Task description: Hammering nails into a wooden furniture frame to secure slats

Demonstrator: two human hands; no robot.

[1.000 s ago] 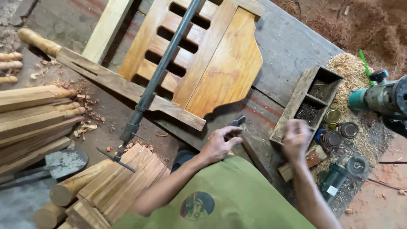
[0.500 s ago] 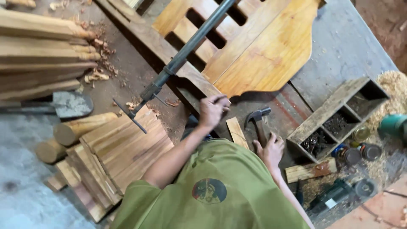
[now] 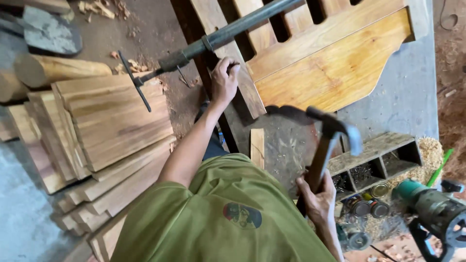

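- Workshop floor of grey concrete [image 3: 412,97] lay under everything, strewn with shavings and sawdust.
- Right hand [image 3: 318,199] was closed fully around the lower end of a claw hammer's [image 3: 330,131] wooden handle; the steel head stood raised above that hand, claw pointing toward the left hand.
- Left hand [image 3: 224,80] was stretched forward, fingers curled with the tips pinched together on a dark rail of the wooden slatted panel [image 3: 335,68]. Whether a nail sat between the fingertips could not be told.
- Long metal bar clamp [image 3: 218,39] ran diagonally just beyond the left hand, its crossbar handle off to that hand's left.
- Stacked planks [image 3: 111,126] and a round log section [image 3: 53,70] lay left of the left forearm.
- Wooden compartment box [image 3: 383,155] with dark small hardware sat just right of the right hand; small tins [image 3: 366,206] and a green-bodied power tool [image 3: 432,206] lay further right.
- Handling judgement: hammer head-heavy and rigid; a grip low on the handle gives swing, a smooth wooden handle may slip in a dusty palm.
- Panel judged stiff and heavy, unlikely to shift under a blow.
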